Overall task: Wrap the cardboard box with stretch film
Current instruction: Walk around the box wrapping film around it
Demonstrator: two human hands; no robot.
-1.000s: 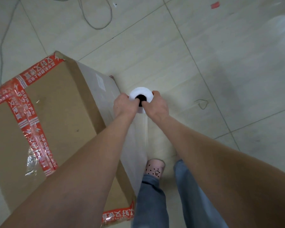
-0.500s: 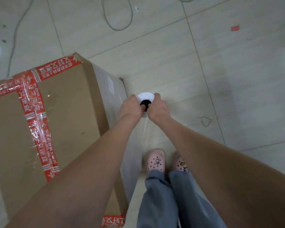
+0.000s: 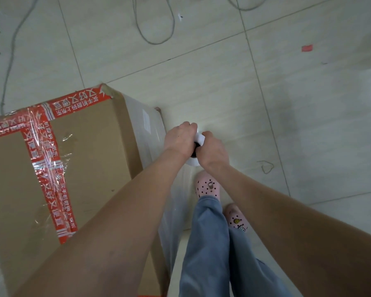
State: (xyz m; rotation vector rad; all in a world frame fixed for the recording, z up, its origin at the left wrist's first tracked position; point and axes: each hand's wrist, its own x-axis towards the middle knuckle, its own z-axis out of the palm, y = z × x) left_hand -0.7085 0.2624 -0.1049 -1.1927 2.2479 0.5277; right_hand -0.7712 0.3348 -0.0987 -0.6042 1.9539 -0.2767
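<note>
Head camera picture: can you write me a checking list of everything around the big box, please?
Surface: pale tiled floor; the box stands on it.
Job's things: cardboard box sealed with red tape; film covers the side nearest the legs; stretch film roll held beside it.
Clutter: red scrap; small string loop.
Grippers: left hand and right hand both grip the roll's top, fingers curled.
Cables: grey cable loop and thin cable lie beyond the box.
Surroundings: person's jeans and pink clogs.
</note>
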